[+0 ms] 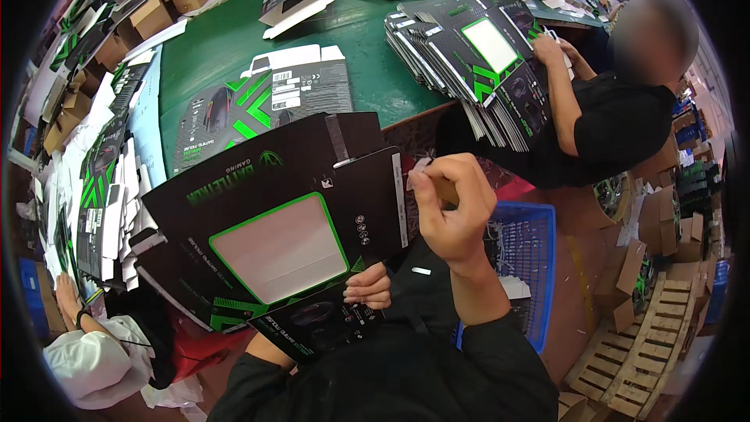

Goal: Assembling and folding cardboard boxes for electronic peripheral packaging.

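My left hand (369, 287) grips the lower edge of a flat, unfolded black carton (273, 219) with green trim and a clear window, held up in front of me. My right hand (451, 207) is closed to the right of the carton's edge, pinching something small and tan that I cannot make out. Another flat carton (262, 105) of the same kind lies on the green table (211, 43) beyond.
A co-worker in black at the right handles a fanned stack of flat cartons (469, 55). A blue plastic crate (519, 254) sits below my right hand. More cartons pile along the left edge (98, 187). Cardboard inserts and wooden pallets (641, 344) lie at the right.
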Tool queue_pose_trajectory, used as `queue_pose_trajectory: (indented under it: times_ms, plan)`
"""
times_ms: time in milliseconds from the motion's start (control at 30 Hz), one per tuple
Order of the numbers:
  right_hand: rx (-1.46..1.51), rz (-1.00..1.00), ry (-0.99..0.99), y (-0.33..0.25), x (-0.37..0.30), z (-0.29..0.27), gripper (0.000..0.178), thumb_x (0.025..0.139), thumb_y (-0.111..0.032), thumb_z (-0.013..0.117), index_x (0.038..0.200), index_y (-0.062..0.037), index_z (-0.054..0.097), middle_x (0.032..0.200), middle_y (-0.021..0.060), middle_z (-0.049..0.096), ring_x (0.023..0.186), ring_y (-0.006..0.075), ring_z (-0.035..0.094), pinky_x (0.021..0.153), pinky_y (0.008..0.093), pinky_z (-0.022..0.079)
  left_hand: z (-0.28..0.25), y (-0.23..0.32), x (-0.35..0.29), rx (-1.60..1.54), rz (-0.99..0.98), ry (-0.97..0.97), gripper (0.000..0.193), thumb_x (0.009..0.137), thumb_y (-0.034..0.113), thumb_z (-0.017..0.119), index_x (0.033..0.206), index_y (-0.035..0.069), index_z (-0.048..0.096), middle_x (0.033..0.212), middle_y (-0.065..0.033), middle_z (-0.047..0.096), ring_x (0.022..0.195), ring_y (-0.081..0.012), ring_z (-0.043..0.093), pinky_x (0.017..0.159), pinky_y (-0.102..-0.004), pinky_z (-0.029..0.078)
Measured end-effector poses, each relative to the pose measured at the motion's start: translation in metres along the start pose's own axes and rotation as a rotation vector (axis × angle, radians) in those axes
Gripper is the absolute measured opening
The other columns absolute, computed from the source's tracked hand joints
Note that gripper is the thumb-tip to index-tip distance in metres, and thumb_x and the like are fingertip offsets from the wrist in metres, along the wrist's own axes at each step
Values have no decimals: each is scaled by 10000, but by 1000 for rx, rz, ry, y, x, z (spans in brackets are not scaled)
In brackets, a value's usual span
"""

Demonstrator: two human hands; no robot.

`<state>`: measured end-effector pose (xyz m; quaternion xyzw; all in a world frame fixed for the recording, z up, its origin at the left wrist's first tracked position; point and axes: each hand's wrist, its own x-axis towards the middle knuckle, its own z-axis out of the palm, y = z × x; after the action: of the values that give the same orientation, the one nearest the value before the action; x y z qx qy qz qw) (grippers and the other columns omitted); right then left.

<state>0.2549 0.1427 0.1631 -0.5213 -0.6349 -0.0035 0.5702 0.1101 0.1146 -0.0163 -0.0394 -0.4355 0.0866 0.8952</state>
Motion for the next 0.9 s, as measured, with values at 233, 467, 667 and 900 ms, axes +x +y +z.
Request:
queue_pose_trajectory:
  times_ms: [233,467,667,900]
  plan:
    - [-8,-11,24,17,-5,13,133,842,-10,748,862,-20,617,785,63,588,549,143,573,465,277,422,-23,-8,4,-38,32,-225,206,1015,209,600,815,185,644,824,81,637,741,-16,594,700,-217,384]
    - [-4,-25,-50,13,-8,7,213,793,-58,810,855,-27,609,773,63,574,566,149,576,474,272,443,-1,-7,-5,-3,41,-1,186,1010,198,607,830,161,635,802,63,657,714,-33,592,700,-219,390]
    - [-134,-431,-24,16,-11,11,258,749,-99,851,823,-55,609,776,45,587,583,166,570,467,266,426,-14,-8,11,-20,83,-234,152,1009,169,606,865,124,631,848,22,688,759,-69,642,712,-226,405]
    - [-155,-617,-241,14,-41,-1,173,733,-144,763,797,-88,612,756,-8,553,572,114,523,445,258,364,46,72,31,361,-6,-444,104,1043,160,507,975,174,585,1050,7,673,987,-138,658,879,-347,388]
